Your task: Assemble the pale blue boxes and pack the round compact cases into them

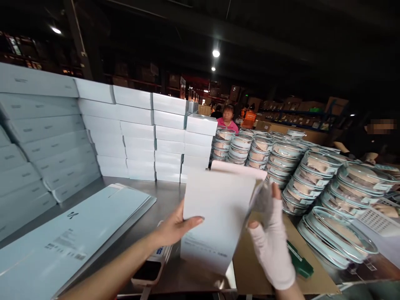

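A pale blue-white carton (218, 208) stands tilted in front of me, its lid flap raised at the top; small print runs along its lower part. My left hand (176, 225) grips its left edge, thumb across the front face. To the right of it, my right hand (273, 241) wears a white glove with bare fingertips, its thumb and fingers spread apart. A blurred greyish, shiny piece (261, 200) shows between those fingers and the carton's right side; I cannot tell what it is.
Flat pale blue cartons (78, 233) lie at left before a wall of stacked boxes (137, 137). Stacks of round clear-lidded containers (318, 175) fill the right. A green tool (300, 260) lies on brown cardboard (318, 277); a phone-like device (148, 268) is near my left wrist. Several people stand beyond.
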